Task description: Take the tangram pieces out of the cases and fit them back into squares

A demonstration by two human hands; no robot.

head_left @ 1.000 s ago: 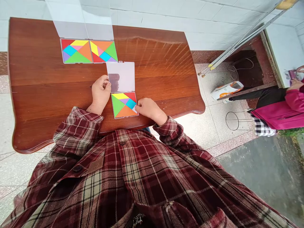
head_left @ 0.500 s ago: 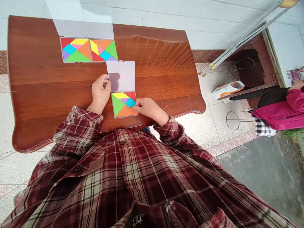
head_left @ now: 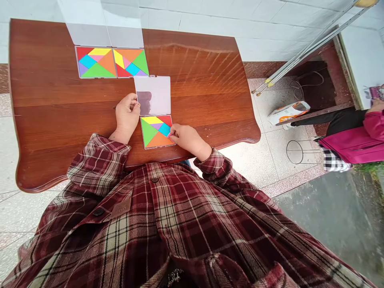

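Observation:
Close to me lies an open tangram case [head_left: 158,146], its clear lid [head_left: 155,94] folded back away from me. Yellow, red, green, purple, blue and orange pieces fill most of its tray. My right hand [head_left: 189,139] is at the tray's right side, thumb and fingers pinched on a small pink tangram piece [head_left: 170,135], mostly covered by the fingertips. The blue square piece [head_left: 164,129] lies right beside these fingertips. My left hand [head_left: 127,114] rests on the table with curled fingers, thumb and fingertips closed at the lid's left edge.
Two more open tangram cases [head_left: 96,77] stand side by side further back on the wooden table [head_left: 204,92], lids raised by the wall. To the right are crutches [head_left: 300,56], a white bag [head_left: 289,113], a wire-frame stool [head_left: 294,152] and a seated person in a pink jacket [head_left: 351,144].
My right hand has shifted slightly to the right, and a bit of the pink piece now shows at its fingertips. My left hand has stayed in place.

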